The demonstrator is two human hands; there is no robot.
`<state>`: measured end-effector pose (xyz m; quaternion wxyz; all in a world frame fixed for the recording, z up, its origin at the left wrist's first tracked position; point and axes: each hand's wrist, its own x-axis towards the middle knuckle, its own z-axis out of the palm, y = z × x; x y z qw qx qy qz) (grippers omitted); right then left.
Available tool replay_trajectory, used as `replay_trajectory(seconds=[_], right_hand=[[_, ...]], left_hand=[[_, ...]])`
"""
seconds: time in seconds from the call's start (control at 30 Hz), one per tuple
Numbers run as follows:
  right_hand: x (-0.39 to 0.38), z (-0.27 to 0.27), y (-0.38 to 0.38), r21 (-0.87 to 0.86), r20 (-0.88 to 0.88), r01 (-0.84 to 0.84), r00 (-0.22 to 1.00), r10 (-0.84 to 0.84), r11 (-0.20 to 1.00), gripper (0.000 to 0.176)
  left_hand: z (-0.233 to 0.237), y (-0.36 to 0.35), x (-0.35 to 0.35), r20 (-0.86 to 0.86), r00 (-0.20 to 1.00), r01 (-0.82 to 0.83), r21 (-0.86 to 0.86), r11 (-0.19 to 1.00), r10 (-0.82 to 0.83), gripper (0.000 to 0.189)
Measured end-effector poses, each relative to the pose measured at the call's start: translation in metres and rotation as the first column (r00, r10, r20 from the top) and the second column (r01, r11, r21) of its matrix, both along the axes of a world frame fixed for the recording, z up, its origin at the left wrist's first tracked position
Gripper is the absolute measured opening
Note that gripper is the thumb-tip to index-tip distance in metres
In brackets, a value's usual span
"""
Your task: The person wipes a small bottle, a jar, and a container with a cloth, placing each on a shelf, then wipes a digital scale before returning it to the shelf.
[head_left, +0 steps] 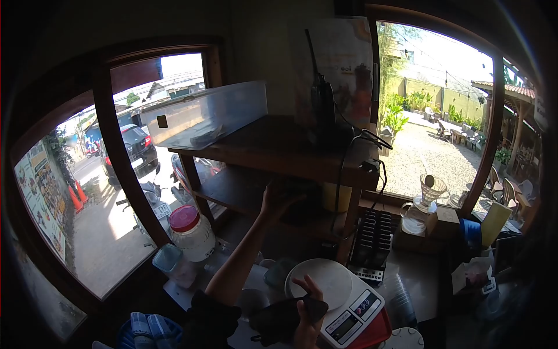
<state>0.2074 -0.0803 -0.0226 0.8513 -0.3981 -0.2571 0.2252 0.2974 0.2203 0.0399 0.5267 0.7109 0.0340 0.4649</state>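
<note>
My left hand (280,199) reaches into the shaded lower level of a wooden shelf (256,138), at a dark object (302,200) whose kind I cannot make out. Shadow hides most of its fingertips. Low in the middle, my right hand (309,311) is closed around a black, soft-looking item (285,319), which I cannot identify. Just beyond that hand is a white digital kitchen scale (352,319) with a round plate (325,282) on top. A red tray (375,330) shows beneath the scale.
A red-lidded jar (192,235) and a clear container (173,264) stand left. On the shelf top are a clear bin (215,119) and a walkie-talkie (323,104). Right are a black slotted rack (371,238), a coffee dripper (433,189) and stacked plastic cups (401,296).
</note>
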Motion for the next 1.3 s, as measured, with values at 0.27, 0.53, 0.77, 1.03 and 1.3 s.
replay_trajectory(seconds=[0.27,0.53,0.77,1.03,1.3], right_hand=[[0.005,0.016,-0.006,-0.189,-0.011,-0.023,1.0,0.021,0.982,0.03],[0.01,0.011,-0.001,-0.11,-0.058,-0.103,0.994,0.097,0.989,0.036],[0.02,0.025,-0.008,-0.026,-0.182,-0.124,0.976,0.117,0.992,0.044],[0.018,0.024,-0.029,0.103,-0.246,0.249,0.944,-0.218,0.963,0.055],[0.005,0.026,-0.039,0.033,-0.245,0.232,0.945,-0.218,0.972,0.059]], left_hand=[[-0.002,0.003,0.018,-0.026,0.954,-0.272,0.336,0.902,0.298,0.061],[-0.002,0.01,0.019,-0.178,0.976,-0.106,0.122,0.987,0.127,0.065],[0.021,-0.031,-0.033,-0.007,0.973,-0.227,0.169,0.959,0.231,0.055],[-0.024,-0.14,-0.224,0.106,0.881,-0.405,-0.334,0.851,0.461,0.026],[-0.189,-0.173,-0.268,-0.315,0.908,-0.374,-0.315,0.872,0.275,0.066]])
